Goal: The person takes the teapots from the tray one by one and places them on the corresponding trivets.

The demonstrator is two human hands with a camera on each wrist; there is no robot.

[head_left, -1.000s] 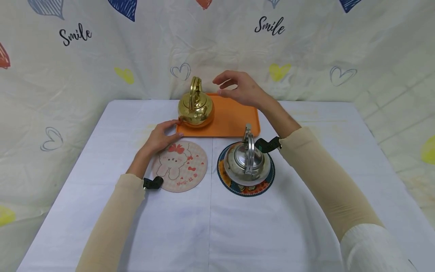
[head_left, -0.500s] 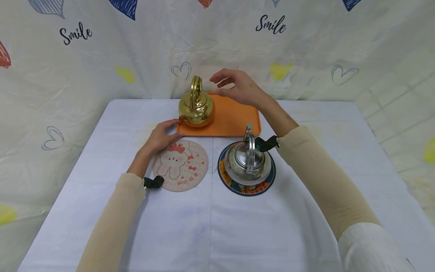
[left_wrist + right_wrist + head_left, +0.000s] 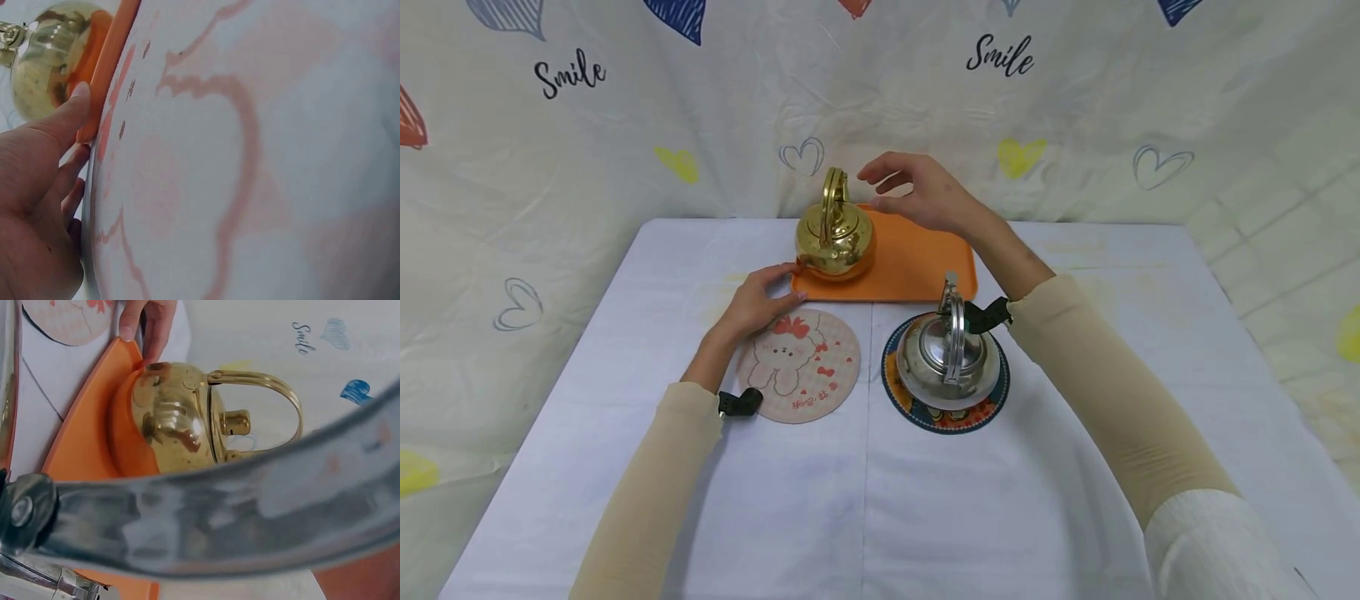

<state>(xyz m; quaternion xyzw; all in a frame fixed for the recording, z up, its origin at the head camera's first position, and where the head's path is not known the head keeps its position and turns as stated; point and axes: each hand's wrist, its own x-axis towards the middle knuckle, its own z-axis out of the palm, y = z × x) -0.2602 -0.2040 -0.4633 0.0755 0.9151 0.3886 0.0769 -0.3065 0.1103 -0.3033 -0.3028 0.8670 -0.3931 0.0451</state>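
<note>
At the table's far side a gold kettle (image 3: 835,237) stands upright on the left part of an orange tray (image 3: 917,258). My left hand (image 3: 758,304) grips the tray's near left corner, its thumb (image 3: 78,103) on the front rim and its fingers along the left side. To the right of the gold kettle's raised handle (image 3: 829,204), my right hand (image 3: 928,192) hovers over the tray with bent, parted fingers and nothing in them. A silver kettle (image 3: 943,362) stands on a patterned round mat (image 3: 898,400) beneath my right wrist; its handle (image 3: 225,525) crosses the right wrist view.
In front of the tray, left of the silver kettle, lies a pink round mat (image 3: 805,383) with a rabbit drawing. A white cloth (image 3: 775,517) covers the table. Behind it hangs a printed curtain (image 3: 737,100) with hearts.
My right hand has drifted slightly left, closer to the gold kettle's handle. The left hand, the tray and both kettles stay in place.
</note>
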